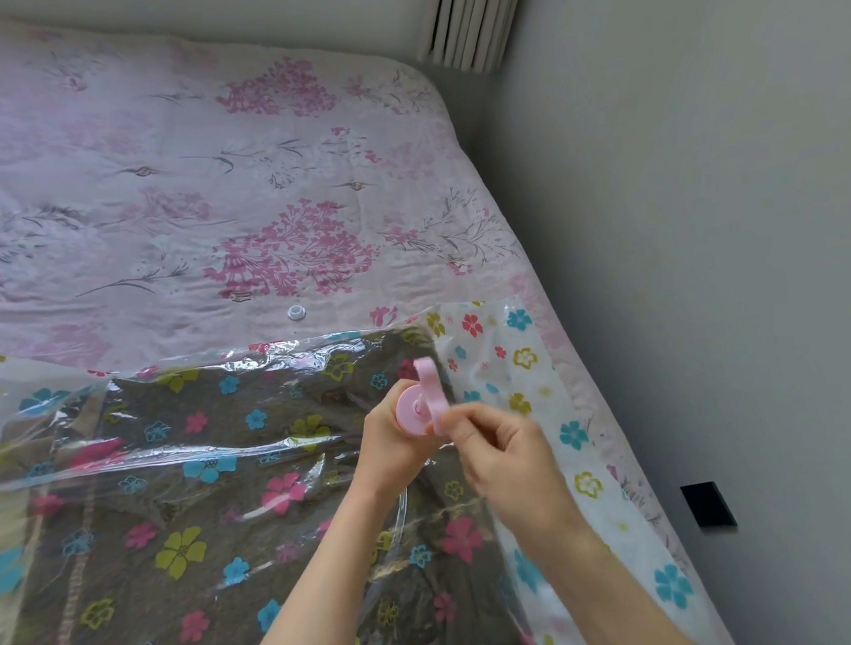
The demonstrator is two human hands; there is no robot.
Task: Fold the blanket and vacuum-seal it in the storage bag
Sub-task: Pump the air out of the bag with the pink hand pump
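Observation:
A clear storage bag [512, 366] printed with coloured flowers lies flat on the bed. Inside it is the folded dark grey-brown blanket [183, 490]. A pink hand pump [412, 408] stands upright on the bag. My left hand [397, 445] is wrapped around the pump's round body. My right hand [503, 448] pinches its pink handle [430, 387], which sticks up and looks blurred. A small white round cap [296, 312] lies on the bedspread just beyond the bag's far edge.
The bed has a pink floral bedspread [202, 186] stretching away from me. A grey wall [710, 252] runs along the bed's right side, with a black socket [708, 506] low on it. A white ribbed radiator [472, 16] stands at the top.

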